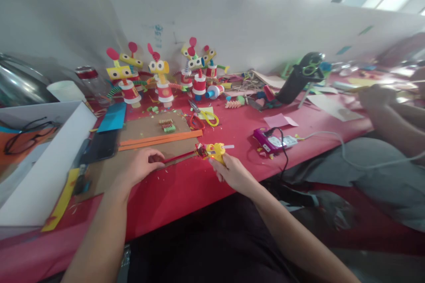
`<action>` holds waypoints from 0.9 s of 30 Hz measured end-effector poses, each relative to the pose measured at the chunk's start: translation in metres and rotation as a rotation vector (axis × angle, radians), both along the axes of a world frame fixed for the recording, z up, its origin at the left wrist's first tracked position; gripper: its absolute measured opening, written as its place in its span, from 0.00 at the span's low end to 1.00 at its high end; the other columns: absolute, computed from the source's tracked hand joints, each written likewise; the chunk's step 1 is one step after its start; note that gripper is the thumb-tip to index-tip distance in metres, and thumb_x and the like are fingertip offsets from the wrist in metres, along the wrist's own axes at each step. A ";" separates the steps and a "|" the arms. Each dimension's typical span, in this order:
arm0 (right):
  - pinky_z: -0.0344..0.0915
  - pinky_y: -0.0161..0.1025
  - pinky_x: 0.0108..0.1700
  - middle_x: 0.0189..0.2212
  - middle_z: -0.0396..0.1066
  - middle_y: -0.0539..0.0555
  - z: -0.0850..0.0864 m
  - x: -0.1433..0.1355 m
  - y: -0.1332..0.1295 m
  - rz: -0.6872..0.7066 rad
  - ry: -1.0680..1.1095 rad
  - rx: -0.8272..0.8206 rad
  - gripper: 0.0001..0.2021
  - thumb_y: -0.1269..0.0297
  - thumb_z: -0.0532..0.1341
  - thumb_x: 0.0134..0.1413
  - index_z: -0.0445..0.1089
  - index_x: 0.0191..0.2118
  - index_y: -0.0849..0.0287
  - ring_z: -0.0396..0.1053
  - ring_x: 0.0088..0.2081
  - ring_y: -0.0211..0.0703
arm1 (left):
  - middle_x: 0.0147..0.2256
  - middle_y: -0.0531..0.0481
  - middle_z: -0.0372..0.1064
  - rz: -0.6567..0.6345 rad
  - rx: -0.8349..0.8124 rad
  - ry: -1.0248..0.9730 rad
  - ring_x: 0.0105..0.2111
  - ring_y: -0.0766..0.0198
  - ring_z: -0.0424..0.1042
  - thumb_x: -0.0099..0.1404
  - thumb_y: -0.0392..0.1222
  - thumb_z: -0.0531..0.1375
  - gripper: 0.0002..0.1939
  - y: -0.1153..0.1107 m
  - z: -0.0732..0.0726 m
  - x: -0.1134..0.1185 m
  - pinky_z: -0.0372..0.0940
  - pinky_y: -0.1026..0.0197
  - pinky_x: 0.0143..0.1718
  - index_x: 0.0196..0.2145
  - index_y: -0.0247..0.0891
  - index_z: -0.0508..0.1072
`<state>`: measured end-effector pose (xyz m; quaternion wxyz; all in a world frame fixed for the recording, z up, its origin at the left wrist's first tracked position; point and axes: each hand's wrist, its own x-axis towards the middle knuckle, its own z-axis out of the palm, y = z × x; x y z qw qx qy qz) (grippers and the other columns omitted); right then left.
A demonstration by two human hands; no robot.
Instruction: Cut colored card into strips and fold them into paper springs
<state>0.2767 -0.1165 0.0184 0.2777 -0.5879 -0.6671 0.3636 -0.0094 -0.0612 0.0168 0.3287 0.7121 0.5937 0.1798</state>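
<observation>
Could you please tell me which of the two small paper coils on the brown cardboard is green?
The coil nearer the orange strips; it shows bright green, while the other coil, farther back, looks cream and dark red.

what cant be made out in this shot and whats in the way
All in the head view:
- yellow glue gun: handle mostly hidden by the right hand
- glue gun's tip: too small and blurred to tell whether it touches the red strip
- kettle and white box: cut off by the left edge
- other person's hand: blurred
- wall writing: too blurred to read
</observation>
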 end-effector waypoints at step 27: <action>0.60 0.36 0.29 0.17 0.66 0.48 0.011 0.026 -0.012 -0.120 -0.048 0.076 0.17 0.52 0.52 0.62 0.57 0.25 0.54 0.67 0.22 0.40 | 0.28 0.50 0.72 0.028 -0.012 0.003 0.29 0.59 0.69 0.47 0.51 0.63 0.15 0.001 0.001 0.001 0.63 0.59 0.31 0.30 0.40 0.76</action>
